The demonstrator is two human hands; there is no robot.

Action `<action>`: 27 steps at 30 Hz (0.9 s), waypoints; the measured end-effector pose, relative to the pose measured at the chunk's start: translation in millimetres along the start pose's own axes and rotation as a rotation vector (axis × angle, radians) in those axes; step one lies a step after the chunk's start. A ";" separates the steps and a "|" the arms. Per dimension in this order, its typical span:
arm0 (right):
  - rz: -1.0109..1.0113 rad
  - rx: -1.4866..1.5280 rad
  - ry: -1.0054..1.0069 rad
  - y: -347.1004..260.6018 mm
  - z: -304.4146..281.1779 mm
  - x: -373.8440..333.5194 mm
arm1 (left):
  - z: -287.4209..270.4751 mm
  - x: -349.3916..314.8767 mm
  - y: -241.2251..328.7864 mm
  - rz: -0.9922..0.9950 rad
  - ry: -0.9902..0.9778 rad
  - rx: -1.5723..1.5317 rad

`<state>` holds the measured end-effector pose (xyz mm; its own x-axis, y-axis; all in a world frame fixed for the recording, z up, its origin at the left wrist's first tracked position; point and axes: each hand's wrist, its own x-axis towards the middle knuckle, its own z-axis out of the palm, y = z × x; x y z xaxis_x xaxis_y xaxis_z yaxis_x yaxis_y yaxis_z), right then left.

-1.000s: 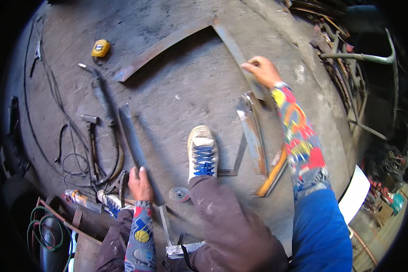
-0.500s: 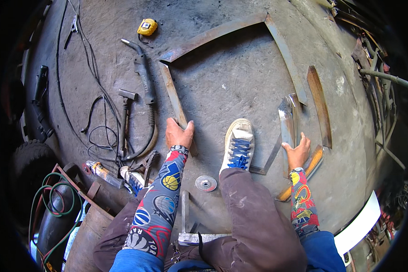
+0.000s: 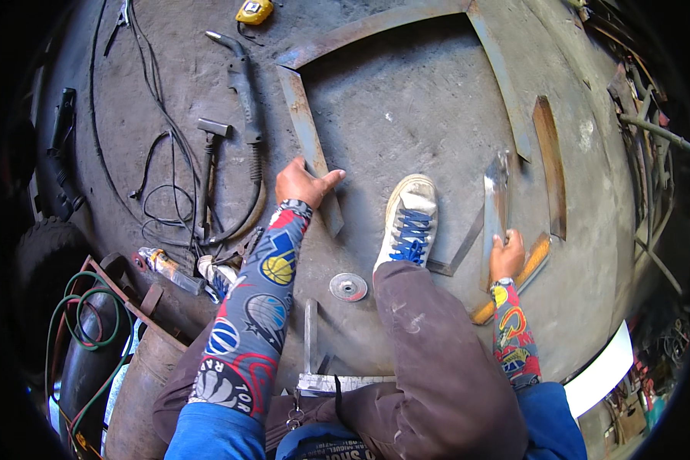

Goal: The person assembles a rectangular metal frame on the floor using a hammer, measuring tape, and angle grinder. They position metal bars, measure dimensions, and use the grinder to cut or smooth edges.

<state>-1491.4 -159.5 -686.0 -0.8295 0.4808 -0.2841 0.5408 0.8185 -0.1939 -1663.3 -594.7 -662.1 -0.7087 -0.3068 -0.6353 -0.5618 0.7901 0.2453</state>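
On the concrete floor, steel bars form a three-sided outline: a long far bar, a right-hand bar and a left-hand bar. My left hand is closed over the near part of that left bar, its thumb stretched to the right. At the right, my right hand has its fingers curled on a short steel piece with a shiny ground end. Part of this piece is hidden behind the fingers. Beside that hand lies a rusty orange-brown bar, and a dark angled bar is to its left.
A welding torch, a hammer, cables and a yellow tape measure lie at the left. A grinding disc is near my shoe. An angle grinder sits by a rusty cylinder. Another rusty bar lies right.
The left bar now shows a wider flat face, and my left thumb has spread. My right hand has gone from spread fingers to curled ones on the short steel piece. The whole view has shifted slightly.
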 end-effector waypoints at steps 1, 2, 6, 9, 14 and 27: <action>0.053 -0.024 -0.023 -1.9 0.5 -3.4 | 1.6 -1.8 1.0 0.001 0.027 0.005; 0.038 0.009 -0.011 -4.1 1.6 -6.0 | 4.0 -4.8 2.5 0.024 0.083 0.041; 0.046 -0.004 -0.018 -5.1 0.9 -12.4 | 3.1 -2.1 6.6 -0.023 0.032 -0.039; 0.015 -0.050 -0.064 -1.8 -0.1 -8.5 | 1.1 5.9 11.5 -0.091 -0.022 -0.135; -0.009 -0.072 -0.075 3.0 4.5 -4.2 | 5.5 15.0 11.2 -0.124 -0.020 -0.097; -0.048 0.020 -0.073 -2.0 -16.5 -4.9 | -1.7 9.2 5.7 -0.064 -0.153 -0.261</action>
<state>-1490.7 -158.3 -668.7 -0.8428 0.4162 -0.3412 0.5036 0.8335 -0.2272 -1673.8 -593.9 -665.3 -0.6074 -0.2525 -0.7532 -0.7079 0.6023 0.3689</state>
